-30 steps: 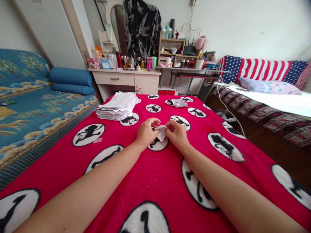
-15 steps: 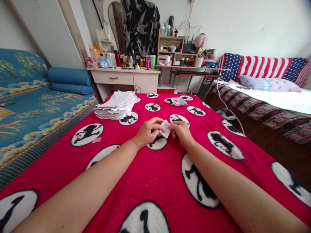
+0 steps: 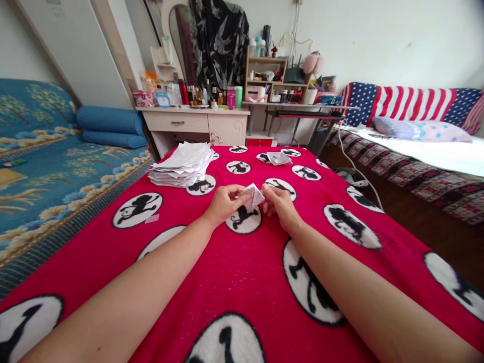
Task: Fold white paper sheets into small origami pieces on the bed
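Both hands meet over the middle of a red blanket [image 3: 234, 282] printed with black-and-white monkey circles. My left hand [image 3: 224, 204] and my right hand [image 3: 278, 204] pinch a small folded white paper piece [image 3: 253, 195] between their fingertips, held just above the blanket. A tall untidy stack of white paper sheets [image 3: 182, 165] lies to the upper left of my hands. A small finished folded paper [image 3: 279, 158] rests farther back near the blanket's far edge.
A blue patterned sofa [image 3: 45, 166] runs along the left. A white dresser [image 3: 192, 126] crowded with bottles and a shelf desk [image 3: 287, 101] stand behind. A bed with a flag-pattern cover [image 3: 408, 108] lies at right, and a white cable [image 3: 351, 166] hangs beside it.
The folded paper has been turned and raised slightly between my fingertips. Both hands stayed in nearly the same spot.
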### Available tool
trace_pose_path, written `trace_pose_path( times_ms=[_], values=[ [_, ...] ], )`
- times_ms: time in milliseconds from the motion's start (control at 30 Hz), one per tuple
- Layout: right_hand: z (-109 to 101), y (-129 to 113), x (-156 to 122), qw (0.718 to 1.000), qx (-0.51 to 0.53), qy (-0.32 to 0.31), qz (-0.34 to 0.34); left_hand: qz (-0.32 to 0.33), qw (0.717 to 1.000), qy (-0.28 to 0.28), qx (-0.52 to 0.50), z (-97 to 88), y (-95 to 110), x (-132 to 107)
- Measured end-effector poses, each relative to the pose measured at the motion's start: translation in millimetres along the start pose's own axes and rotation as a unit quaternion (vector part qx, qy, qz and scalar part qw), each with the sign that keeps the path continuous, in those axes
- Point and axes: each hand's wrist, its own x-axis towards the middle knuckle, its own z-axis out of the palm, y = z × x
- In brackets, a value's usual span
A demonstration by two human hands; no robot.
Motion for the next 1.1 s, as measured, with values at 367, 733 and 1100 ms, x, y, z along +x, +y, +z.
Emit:
trace_pose_path(
  times_ms=[367, 733, 1100],
  values=[
    [0.2, 5.1, 0.3, 0.999, -0.019, -0.007, -0.041, -0.073, 0.992, 0.041, -0.097, 7.3, 5.0, -1.9],
    [3.7, 6.9, -0.1, 0.999, -0.002, 0.024, -0.037, -0.153, 0.980, -0.019, -0.127, 17.9, 11.5, -4.5],
    [4.0, 8.6, 1.9, 0.989, 0.061, 0.106, -0.081, -0.195, 0.961, -0.052, -0.191, 15.4, 14.7, -6.2]
  ],
)
